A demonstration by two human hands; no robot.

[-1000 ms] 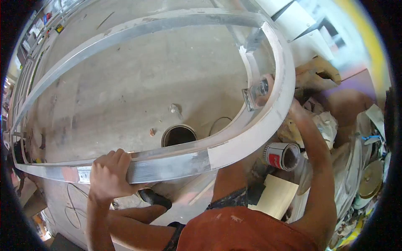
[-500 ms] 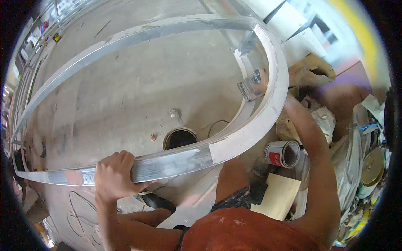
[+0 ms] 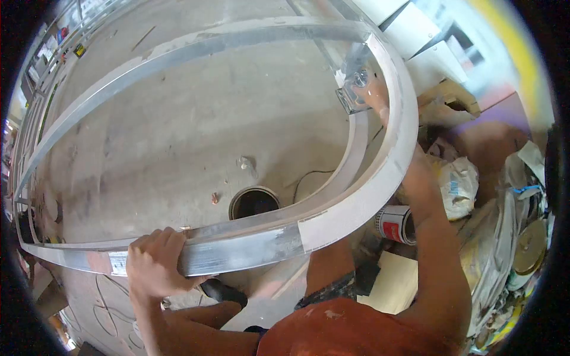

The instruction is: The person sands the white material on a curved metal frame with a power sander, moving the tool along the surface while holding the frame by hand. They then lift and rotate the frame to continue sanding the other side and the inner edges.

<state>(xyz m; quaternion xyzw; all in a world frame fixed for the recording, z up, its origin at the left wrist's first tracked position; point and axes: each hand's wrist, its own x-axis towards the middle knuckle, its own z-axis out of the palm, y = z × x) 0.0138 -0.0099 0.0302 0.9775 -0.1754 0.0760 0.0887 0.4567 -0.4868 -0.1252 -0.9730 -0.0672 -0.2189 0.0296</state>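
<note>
A large curved metal frame (image 3: 255,246) spans the view, its rounded end partly coated in a pale, sanded-looking filler. My left hand (image 3: 155,261) is wrapped over the frame's near rail, thumb beneath it. Inside the rounded end, my right hand (image 3: 373,94) holds a sander (image 3: 351,102), its flat pad against the inner face of the lower curved strip near an upright joint. The right forearm passes behind the curved rim, which hides part of the wrist. A thin dark cord (image 3: 313,173) curves across the floor below.
An open round bucket (image 3: 254,202) stands on the concrete floor inside the frame. Beside my right arm are a paint can (image 3: 394,225), a light board (image 3: 389,283) and a plastic bag (image 3: 458,188). Crumpled sheeting (image 3: 502,237) and sanding discs (image 3: 530,242) pile up at the right.
My right hand has moved the sander up along the inside of the curve, away from me. My left hand stays on the near rail; the view has shifted slightly.
</note>
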